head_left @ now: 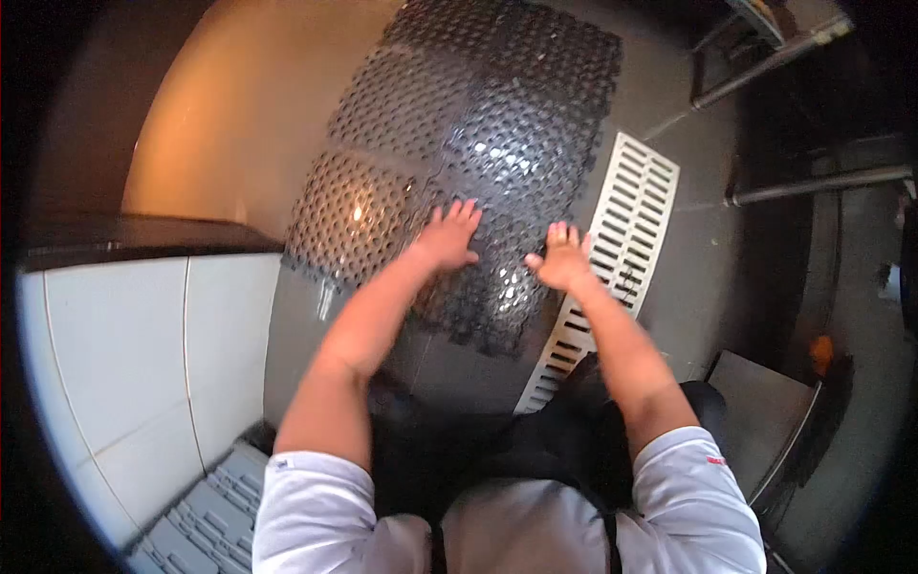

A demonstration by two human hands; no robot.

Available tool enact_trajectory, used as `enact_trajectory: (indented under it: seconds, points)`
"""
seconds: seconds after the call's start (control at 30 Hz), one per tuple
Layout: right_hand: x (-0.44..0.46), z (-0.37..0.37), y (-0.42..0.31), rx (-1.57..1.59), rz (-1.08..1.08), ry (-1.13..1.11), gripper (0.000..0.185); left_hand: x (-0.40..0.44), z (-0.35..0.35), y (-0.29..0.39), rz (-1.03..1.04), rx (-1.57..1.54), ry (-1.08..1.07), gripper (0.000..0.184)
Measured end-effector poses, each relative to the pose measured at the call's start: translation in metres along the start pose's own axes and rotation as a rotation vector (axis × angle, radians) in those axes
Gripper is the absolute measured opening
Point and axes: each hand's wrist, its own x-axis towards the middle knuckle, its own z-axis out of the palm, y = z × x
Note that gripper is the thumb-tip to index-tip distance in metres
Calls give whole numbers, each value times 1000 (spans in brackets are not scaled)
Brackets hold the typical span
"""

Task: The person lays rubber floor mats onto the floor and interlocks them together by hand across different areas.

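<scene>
A dark rubber floor mat (pixel 507 153), full of small holes and made up of several joined squares, lies on the floor, shiny as if wet. Over its near part reaches my left hand (pixel 449 236), palm down with the fingers stretched out. My right hand (pixel 562 256) is spread near the mat's right edge, beside the drain cover. Both hands appear to hold nothing. Whether the palms press on the mat or hover just above it, I cannot tell.
A white slotted drain grate (pixel 626 225) runs along the mat's right side. White wall tiles (pixel 120 335) stand at left, with grey plastic pieces (pixel 206 517) below them. Metal rails (pixel 822 187) and a metal panel (pixel 760 407) are on the right.
</scene>
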Motion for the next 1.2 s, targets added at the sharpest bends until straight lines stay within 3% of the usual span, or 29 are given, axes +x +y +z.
enact_trajectory:
  seconds: [0.1, 0.23, 0.43, 0.63, 0.77, 0.87, 0.9, 0.97, 1.03, 1.1, 1.17, 1.2]
  points:
    - [-1, -6, 7, 32, -34, 29, 87, -38, -16, -42, -54, 131, 5, 97]
    - [-4, 38, 3, 111, -100, 418, 86, -99, -9, -97, -322, 250, -28, 107]
    - [-10, 48, -25, 132, -190, 503, 84, -151, 53, -95, -700, -139, -60, 123]
    - [-5, -1, -39, 197, -151, 603, 85, -132, 55, -81, -723, -21, -121, 139]
    - [11, 15, -20, 698, 219, 541, 94, -135, 58, -88, -724, -73, 8, 142]
    - [16, 42, -4, 816, 494, 442, 76, -147, 44, -86, -676, -150, 98, 136]
    - [24, 56, 1, 718, 493, 443, 71, -148, 49, -91, -664, -166, 125, 134]
    - [31, 67, 4, 815, 512, 480, 67, -155, 57, -105, -625, -160, 147, 129]
    - [30, 63, 6, 875, 359, 433, 67, -161, 59, -117, -558, -118, 141, 126]
    - [30, 61, -3, 639, 353, 407, 67, -165, 59, -120, -522, -110, 138, 122]
    - [24, 43, 12, 682, 266, 286, 68, -164, 55, -116, -526, -49, 132, 120]
    - [25, 28, 26, 488, 119, 169, 68, -162, 43, -111, -533, -19, 100, 119]
